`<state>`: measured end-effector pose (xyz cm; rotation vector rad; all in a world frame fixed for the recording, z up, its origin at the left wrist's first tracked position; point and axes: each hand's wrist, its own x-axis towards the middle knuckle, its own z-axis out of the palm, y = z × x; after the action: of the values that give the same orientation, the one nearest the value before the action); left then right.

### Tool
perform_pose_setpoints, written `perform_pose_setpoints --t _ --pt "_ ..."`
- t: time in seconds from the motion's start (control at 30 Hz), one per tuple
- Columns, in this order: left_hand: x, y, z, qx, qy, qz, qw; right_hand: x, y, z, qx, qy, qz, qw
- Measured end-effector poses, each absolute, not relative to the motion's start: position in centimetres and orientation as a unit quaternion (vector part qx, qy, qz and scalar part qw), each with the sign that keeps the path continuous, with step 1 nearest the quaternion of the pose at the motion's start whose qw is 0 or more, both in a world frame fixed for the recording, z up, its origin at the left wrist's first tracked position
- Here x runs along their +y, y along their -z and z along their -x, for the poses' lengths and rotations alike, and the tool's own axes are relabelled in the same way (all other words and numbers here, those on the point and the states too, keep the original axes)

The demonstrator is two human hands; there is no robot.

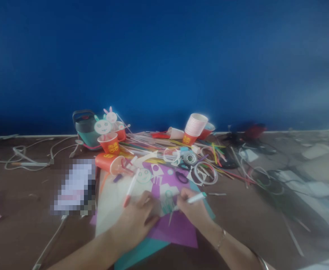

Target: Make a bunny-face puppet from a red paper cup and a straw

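Note:
My right hand (191, 208) grips a white marker (196, 198) with a teal end, its lower end over a white paper piece (168, 202) with green line drawing on it. My left hand (138, 217) rests at the left edge of that piece, fingers bent and thumb apart, holding nothing. Below lie purple paper (178, 227) and teal paper (142, 253). A second marker (131, 188), with an orange-red end, lies just beyond my left hand. Near it is a paper cutout with a drawn face (144, 176).
Red paper cups (108, 143) stand at the left, one tipped over (109, 163), with bunny-face cutouts (102, 126) above. Behind are a cup stack (195, 125), colourful sticks (142, 144) and tape rolls (206, 173). A teal container (87, 129) and white cables (23, 152) sit left.

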<state>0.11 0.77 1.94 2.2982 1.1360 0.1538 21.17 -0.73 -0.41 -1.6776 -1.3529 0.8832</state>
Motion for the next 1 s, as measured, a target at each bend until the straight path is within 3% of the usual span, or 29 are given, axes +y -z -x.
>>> perform_pose_setpoints --t 1.0 --pt "0.73 -2.09 -0.08 0.424 -0.05 -0.858 0.286 -0.66 -0.03 -20.77 -0.56 -0.323 0.656 0.388"
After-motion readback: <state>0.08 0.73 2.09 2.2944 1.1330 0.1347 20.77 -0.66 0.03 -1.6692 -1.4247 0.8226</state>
